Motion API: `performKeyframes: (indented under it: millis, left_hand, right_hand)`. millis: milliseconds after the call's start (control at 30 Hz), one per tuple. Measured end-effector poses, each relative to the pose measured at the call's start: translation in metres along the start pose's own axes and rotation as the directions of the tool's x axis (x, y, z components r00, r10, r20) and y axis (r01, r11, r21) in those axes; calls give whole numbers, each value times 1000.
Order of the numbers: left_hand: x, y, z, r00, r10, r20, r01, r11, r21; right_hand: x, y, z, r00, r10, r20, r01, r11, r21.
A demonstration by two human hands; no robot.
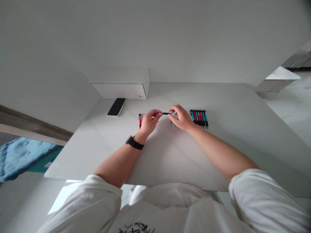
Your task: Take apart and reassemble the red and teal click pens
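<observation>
Above the middle of the table, a short black pen part (166, 113) lies level between my two hands. My left hand (149, 122), with a dark watch on its wrist, pinches the left end between thumb and fingertips. The right end sits between the thumb and fingers of my right hand (181, 118). Just below the right fingers is a thin pen refill (173, 127), partly hidden by that hand. A red and black pen (140, 119) lies left of my left hand. Right of my right hand, several teal, red and black pens (199, 118) lie side by side.
A long white box (119, 90) stands against the wall at the table's back left. In front of it lies a phone (117, 107) with a dark screen. The white table (155, 161) reaches to my body, and a blue cushion (26, 153) is beyond its left edge.
</observation>
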State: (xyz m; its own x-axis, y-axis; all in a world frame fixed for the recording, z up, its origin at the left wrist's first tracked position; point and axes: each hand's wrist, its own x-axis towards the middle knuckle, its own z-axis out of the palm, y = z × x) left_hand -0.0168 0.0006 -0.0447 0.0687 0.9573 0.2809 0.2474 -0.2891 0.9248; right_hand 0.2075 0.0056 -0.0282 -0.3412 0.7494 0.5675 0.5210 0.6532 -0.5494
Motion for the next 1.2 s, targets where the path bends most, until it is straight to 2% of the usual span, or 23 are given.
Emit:
performKeyframes:
  millis: [633,1200]
  left_hand:
    - [0,-3,-1,1000,-1,7,1,1000,13]
    - [1,-7,0,1000,5,14,-5,1000,14]
  right_hand:
    - [-2,2,0,999,-29,12,30,998,-61]
    - [-2,3,0,999,-44,15,45,998,-37]
